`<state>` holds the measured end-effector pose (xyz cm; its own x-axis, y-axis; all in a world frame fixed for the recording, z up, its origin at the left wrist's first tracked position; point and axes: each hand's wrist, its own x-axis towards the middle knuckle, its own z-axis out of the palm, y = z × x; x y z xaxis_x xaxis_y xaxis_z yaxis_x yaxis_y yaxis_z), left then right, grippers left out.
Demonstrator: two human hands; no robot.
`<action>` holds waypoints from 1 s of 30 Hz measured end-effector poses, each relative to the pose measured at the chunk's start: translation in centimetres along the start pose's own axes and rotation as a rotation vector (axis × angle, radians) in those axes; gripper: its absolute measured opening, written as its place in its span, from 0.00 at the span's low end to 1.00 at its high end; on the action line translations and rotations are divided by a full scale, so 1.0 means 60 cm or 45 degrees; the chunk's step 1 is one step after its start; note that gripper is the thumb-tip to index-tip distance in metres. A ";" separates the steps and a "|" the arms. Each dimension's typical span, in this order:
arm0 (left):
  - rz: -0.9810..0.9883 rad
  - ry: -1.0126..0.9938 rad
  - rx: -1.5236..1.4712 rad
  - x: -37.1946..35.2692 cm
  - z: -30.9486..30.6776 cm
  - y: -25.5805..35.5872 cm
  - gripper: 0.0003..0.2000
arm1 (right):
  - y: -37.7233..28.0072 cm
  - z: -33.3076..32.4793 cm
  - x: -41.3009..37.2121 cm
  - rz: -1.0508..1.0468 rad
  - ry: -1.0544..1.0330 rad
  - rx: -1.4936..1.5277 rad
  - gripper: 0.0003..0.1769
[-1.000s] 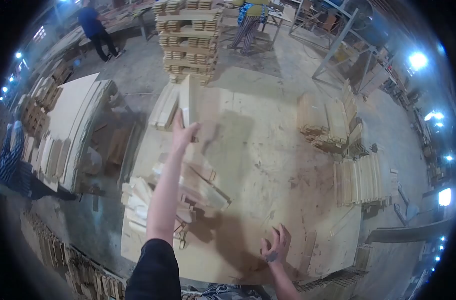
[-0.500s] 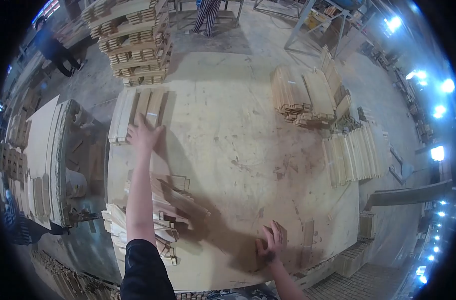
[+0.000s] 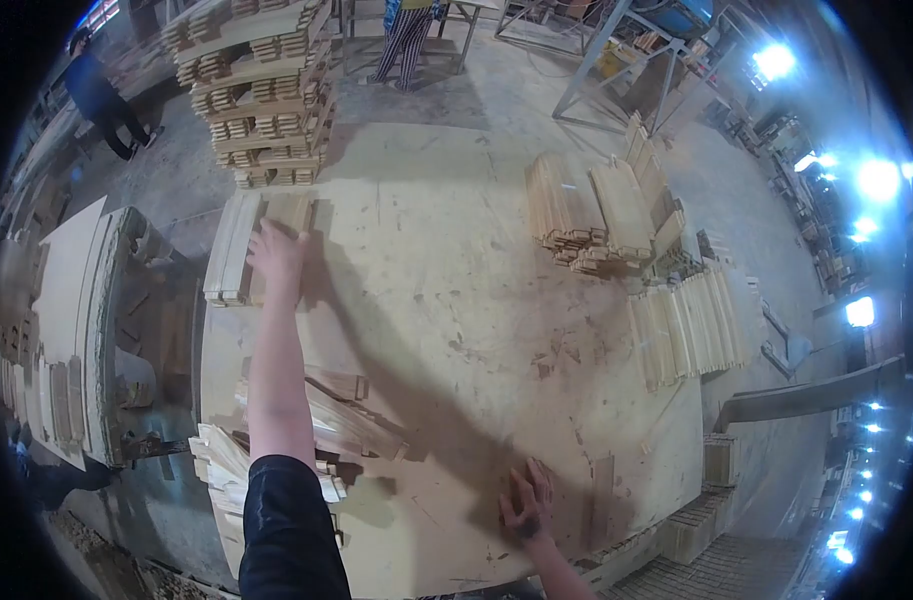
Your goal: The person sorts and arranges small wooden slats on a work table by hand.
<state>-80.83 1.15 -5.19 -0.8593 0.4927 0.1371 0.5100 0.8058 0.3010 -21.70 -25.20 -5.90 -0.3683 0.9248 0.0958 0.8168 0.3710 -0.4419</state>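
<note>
My left hand (image 3: pixel 279 256) reaches out over a row of pale wooden slats (image 3: pixel 234 250) at the left side of a plywood-topped table (image 3: pixel 426 260). Its fingers are spread and lie on the browner slats (image 3: pixel 292 208) at the right of that row. How firmly they touch the wood cannot be made out. Low over the near part of the table is my right hand (image 3: pixel 529 508), fingers apart and slightly bent, with nothing seen in it. Just right of it lies a single thin slat (image 3: pixel 602 485). Below my left forearm, loose slats (image 3: pixel 351 425) lie fanned out.
Behind the slat row rises a tall crosswise stack of wood pieces (image 3: pixel 261 100). Bundled slats (image 3: pixel 566 205) stand at the far right, with more slats (image 3: pixel 688 325) leaning along the right edge. Two people (image 3: pixel 101 95) stand in the background. A metal frame (image 3: pixel 626 60) is beyond the table.
The view has shifted slightly, so the table sits a little lower and further left. My left hand has come onto the browner slats. My right hand stays near the table's front, fingers still apart.
</note>
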 end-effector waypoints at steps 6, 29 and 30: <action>-0.049 -0.250 0.038 -0.054 -0.080 -0.018 0.60 | -0.001 -0.003 0.000 0.000 -0.015 0.049 0.32; 0.652 0.244 -0.102 -0.323 -0.221 0.040 0.45 | 0.090 -0.081 -0.052 0.202 0.113 0.345 0.26; 0.728 0.255 -0.187 -0.358 -0.218 0.039 0.43 | 0.113 -0.099 -0.062 0.211 0.276 0.280 0.25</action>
<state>-61.70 -11.84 4.94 -0.4495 0.7502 0.4849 0.8932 0.3722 0.2522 -12.17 -25.66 -3.97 -0.1164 0.9761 0.1833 0.7337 0.2089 -0.6466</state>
